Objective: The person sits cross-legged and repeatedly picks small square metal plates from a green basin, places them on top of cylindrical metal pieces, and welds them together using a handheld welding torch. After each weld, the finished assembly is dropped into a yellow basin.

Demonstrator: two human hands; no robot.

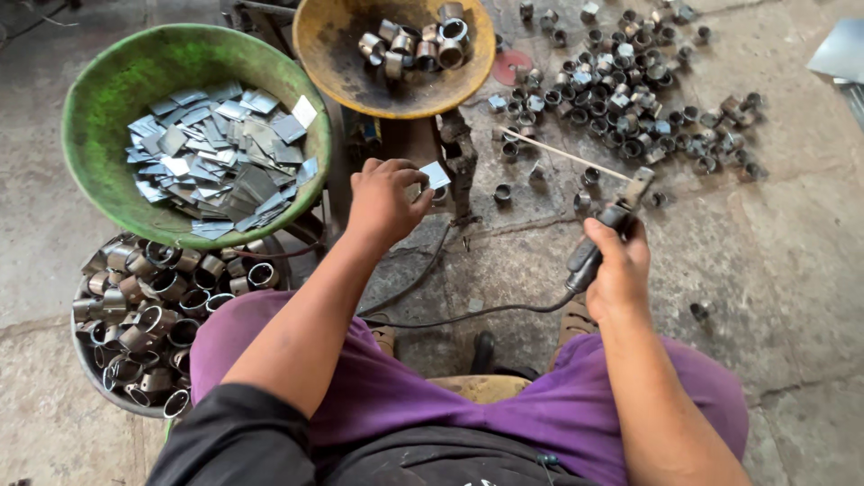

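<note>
I see my left hand (382, 200) pinching a small flat square of grey sheet metal (435, 174) between thumb and fingertips, the plate sticking out just past the fingers, above a dark metal stand (454, 153). My right hand (619, 270) is clenched around the black grip of a welding electrode holder (605, 232), whose thin pale rod (576, 155) slants up and away toward the left hand; a black cable (468, 315) runs from the grip back between my knees, which are in purple trousers (396, 396). Just beyond the left hand sits a yellow bowl (342, 54) with a few short steel rings — and to that hand's outer side a green bowl (108, 90) heaped with more grey squares, with a grey tub of metal rings (153, 315) below it. Past the right hand, loose steel rings (630, 90) lie scattered on the concrete floor (774, 252).
</note>
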